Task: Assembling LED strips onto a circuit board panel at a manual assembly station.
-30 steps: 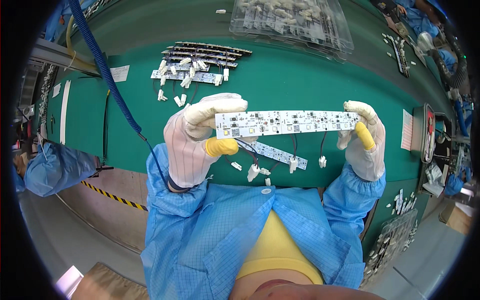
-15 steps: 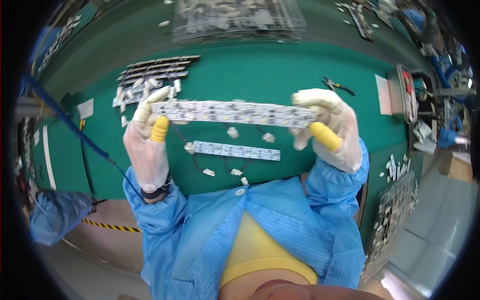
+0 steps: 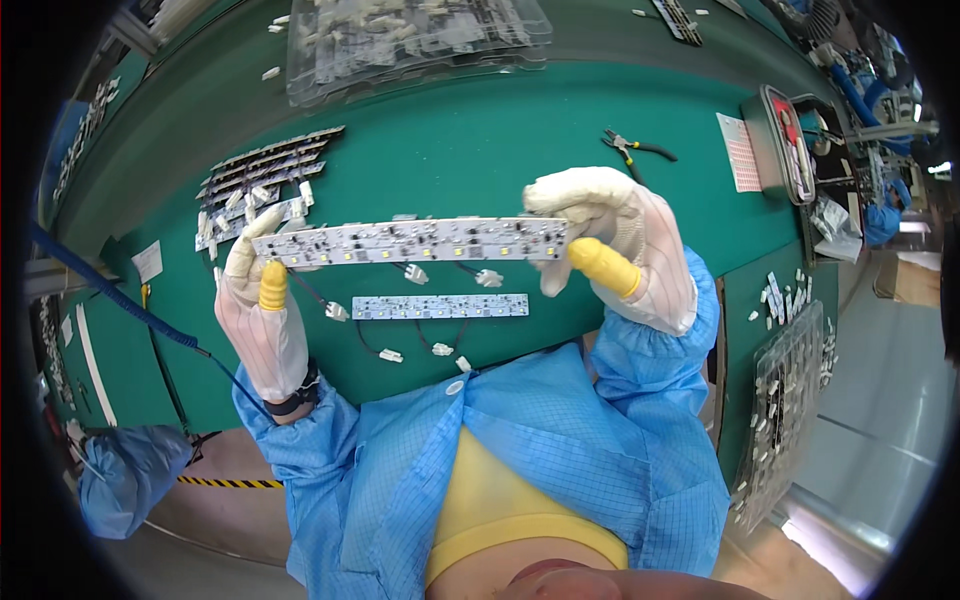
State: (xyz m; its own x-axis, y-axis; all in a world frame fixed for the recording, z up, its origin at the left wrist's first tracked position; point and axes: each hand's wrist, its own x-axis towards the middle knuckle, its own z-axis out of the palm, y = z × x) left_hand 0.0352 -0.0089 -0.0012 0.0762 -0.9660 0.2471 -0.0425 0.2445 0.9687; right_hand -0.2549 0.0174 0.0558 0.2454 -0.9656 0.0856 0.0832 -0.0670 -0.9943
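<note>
A long white LED circuit board (image 3: pixel 410 242) is held level above the green work mat, its component side showing. My left hand (image 3: pixel 262 300), gloved in white with a yellow finger cot on the thumb, pinches its left end. On the right end, my right hand (image 3: pixel 620 240), gloved the same way, is closed with the thumb in front and the fingers behind. White connectors on dark wires (image 3: pixel 416 273) show just below the held board. Under it on the mat lies a second, shorter-looking LED board (image 3: pixel 440 306), with wired connectors (image 3: pixel 391 355) on its near side.
Several stacked boards (image 3: pixel 270 165) lie behind my left hand. A clear tray (image 3: pixel 420 60) full of parts stands at the back. Pliers (image 3: pixel 640 150), a printed sheet (image 3: pixel 738 150) and a metal tin (image 3: pixel 790 145) are to the right. A blue coiled cord (image 3: pixel 120 290) crosses the left side.
The whole view has shifted and turned slightly, so the mat's contents appear farther left. Both hands keep hold of the board, which now looks more level and sharper.
</note>
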